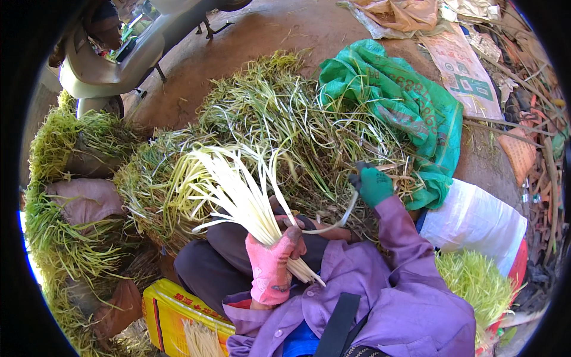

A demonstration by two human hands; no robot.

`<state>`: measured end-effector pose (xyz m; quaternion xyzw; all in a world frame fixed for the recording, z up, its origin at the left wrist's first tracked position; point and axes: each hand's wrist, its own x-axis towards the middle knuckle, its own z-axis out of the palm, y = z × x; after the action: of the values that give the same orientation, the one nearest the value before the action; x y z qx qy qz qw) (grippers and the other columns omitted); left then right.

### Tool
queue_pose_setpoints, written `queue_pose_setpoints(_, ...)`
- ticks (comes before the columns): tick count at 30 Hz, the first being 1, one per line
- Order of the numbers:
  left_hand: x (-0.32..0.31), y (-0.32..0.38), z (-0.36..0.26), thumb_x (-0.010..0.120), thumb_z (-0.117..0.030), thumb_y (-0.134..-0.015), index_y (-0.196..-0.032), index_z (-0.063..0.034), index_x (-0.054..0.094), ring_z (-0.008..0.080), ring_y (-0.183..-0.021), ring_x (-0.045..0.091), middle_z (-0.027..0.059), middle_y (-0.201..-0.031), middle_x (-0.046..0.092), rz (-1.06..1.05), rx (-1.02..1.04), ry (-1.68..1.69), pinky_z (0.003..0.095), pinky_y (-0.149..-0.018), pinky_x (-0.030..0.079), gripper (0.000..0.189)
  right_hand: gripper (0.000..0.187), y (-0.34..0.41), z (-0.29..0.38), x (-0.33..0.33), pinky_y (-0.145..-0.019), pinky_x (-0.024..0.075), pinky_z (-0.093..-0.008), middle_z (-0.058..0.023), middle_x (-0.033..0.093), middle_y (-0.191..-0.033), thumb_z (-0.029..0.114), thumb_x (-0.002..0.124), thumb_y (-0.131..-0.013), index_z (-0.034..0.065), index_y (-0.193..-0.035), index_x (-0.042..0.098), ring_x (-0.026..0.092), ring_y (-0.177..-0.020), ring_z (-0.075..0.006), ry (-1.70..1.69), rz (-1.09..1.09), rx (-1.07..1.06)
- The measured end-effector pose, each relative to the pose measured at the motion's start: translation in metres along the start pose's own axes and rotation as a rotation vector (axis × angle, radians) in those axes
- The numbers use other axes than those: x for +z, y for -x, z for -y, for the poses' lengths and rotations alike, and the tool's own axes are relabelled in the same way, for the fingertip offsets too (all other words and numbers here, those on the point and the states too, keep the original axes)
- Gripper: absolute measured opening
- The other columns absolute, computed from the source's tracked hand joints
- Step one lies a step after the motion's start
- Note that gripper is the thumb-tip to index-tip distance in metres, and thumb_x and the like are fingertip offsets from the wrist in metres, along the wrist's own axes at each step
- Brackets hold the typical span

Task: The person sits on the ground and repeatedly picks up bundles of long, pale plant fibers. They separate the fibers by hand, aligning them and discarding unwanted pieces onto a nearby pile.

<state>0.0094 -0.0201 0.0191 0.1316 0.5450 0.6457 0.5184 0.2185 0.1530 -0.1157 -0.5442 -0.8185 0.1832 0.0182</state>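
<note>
My left hand (272, 263), in a pink glove with dirty fingertips, grips a bunch of pale leafy stalks (238, 192) that look like blanched garlic shoots. White stems poke out below the fist, while the leaves fan up and to the left. To the right, my right hand (375, 185) wears a green glove with dark fingers. Its fingers are closed on the far end of a pale strand (343, 221), which curves back to the bunch. Beneath and beyond both hands spreads a heap of loose, tangled leaves and stalks (285, 116), some green and some dried.
A green woven sack (401, 93) lies on the heap's right edge. Cut stems rest by a yellow bag (178, 308) at lower left. Covered bundles of greens (76, 241) line the left. Pale-green shoots (473, 281) stand beside a white sheet (473, 223). A motor scooter (111, 67) is parked at upper left.
</note>
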Motion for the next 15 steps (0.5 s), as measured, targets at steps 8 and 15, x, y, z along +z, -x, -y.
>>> queue_pose_setpoints(8,-0.001,-0.004,0.000,0.069,-0.001,-0.080,-0.088,0.0052,0.064,0.0122,-0.044,0.048,0.0062,-0.064,0.058,-0.003,0.000,-0.101,0.0264,-0.045,0.043,0.011,0.032,0.025,0.108,-0.070,-0.081,0.0517,-0.0304,-0.0099,0.069,-0.099,0.027,0.067,-0.092,0.0016,-0.112,0.065,0.064,-0.089,-0.0148,-1.053,0.475,-0.504)
queue_pose_setpoints(15,-0.006,-0.004,-0.007,0.064,0.005,-0.078,-0.138,0.0072,0.039,0.0127,-0.048,0.053,0.0120,-0.080,0.067,0.186,-0.108,-0.025,0.0244,-0.045,0.042,0.065,0.013,0.007,0.077,-0.073,-0.066,0.0527,-0.0351,-0.0070,0.067,-0.084,0.014,0.065,-0.085,0.0026,-0.091,0.066,0.067,-0.076,-0.0235,-0.200,-0.157,-0.676)
